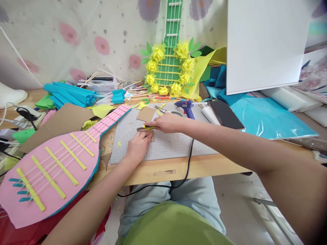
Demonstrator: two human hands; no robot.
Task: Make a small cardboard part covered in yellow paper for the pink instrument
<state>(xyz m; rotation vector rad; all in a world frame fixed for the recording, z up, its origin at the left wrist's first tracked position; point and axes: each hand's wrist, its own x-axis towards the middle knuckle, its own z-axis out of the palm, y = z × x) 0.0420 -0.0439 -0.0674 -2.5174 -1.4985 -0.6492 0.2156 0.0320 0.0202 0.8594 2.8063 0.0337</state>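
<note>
Yellow cutter (150,127) clasped in right hand (168,123), arm (224,143) slanting inward; left hand (139,145) unclenched, palm-down on cardboard (152,136).

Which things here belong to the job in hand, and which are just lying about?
Apparently in use: utility knife in the right hand; cardboard piece under the left hand; cutting mat.
Apparently lying about: pink craft lute; green flower-trimmed instrument; glue gun; scissors.
</note>
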